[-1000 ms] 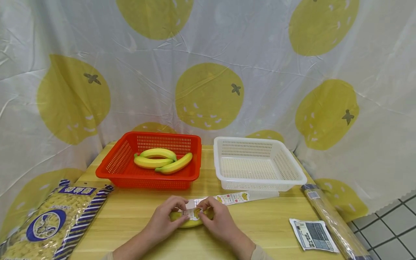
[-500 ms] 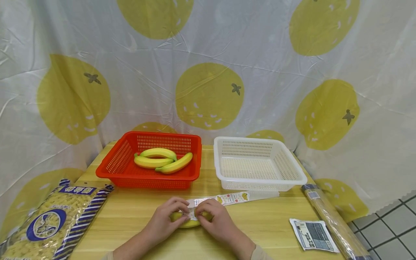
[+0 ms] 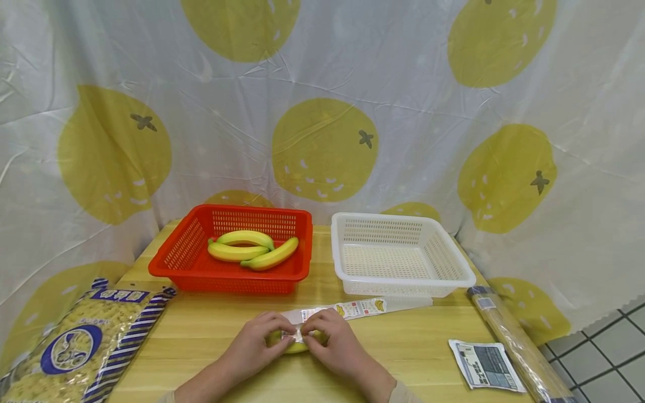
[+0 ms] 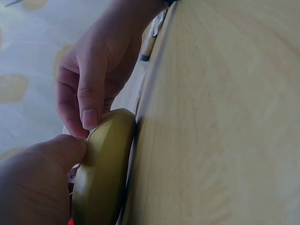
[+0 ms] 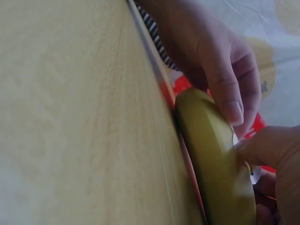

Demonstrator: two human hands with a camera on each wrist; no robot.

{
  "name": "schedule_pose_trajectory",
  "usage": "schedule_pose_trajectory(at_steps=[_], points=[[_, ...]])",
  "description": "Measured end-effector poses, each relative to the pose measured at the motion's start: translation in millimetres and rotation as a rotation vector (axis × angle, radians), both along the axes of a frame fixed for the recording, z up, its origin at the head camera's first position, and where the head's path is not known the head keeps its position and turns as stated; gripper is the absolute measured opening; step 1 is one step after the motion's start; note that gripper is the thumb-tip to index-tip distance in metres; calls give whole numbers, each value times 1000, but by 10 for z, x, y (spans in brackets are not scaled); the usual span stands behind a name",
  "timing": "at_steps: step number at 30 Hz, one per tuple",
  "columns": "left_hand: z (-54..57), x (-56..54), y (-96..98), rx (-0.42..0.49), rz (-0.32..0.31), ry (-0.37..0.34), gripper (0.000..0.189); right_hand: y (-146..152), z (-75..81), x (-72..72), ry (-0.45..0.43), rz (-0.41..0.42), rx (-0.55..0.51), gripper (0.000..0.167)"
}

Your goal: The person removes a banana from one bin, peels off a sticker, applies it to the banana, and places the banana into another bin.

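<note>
A banana lies on the table in front of the person, crosswise between both hands. On its upper side sits a small printed sticker, mostly covered by fingertips. The left hand grips the banana's left part, thumb on the near side and curled fingers beyond. Mirroring it, the right hand grips the right part, its thumb at the sticker's edge. In the left wrist view the banana shows its bare near side, and both thumb tips meet its top edge. The far fingertips are hidden behind it.
A strip of banana stickers runs right from behind the hands. Behind stand a red basket with three bananas and a white basket. A pasta bag lies left; a small packet and a long package lie right.
The sticker, earlier spread between both hands over the banana, now lies down against it. The fingertips have drawn closer together over it. Baskets and packages have not moved.
</note>
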State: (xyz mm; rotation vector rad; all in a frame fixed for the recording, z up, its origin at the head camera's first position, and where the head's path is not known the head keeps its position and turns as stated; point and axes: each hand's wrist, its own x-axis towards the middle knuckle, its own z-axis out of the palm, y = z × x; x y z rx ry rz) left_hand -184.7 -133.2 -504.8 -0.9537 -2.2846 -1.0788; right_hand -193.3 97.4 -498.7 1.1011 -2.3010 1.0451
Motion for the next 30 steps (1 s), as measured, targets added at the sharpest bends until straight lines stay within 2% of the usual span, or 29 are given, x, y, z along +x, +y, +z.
schedule_pose_trajectory(at_steps=[10, 16, 24, 30], points=[[5, 19, 4, -53, 67, 24, 25, 3, -28, -10, 61, -15, 8, 17], [8, 29, 2, -102, 151, 52, 23, -2, -15, 0, 84, -65, 31, 21], [26, 37, -3, -160, 242, 16, 20, 8, 11, 25, 10, -170, 100, 20], [51, 50, -2, -208, 306, -16, 17, 31, 26, 21, -44, -216, 154, 22]])
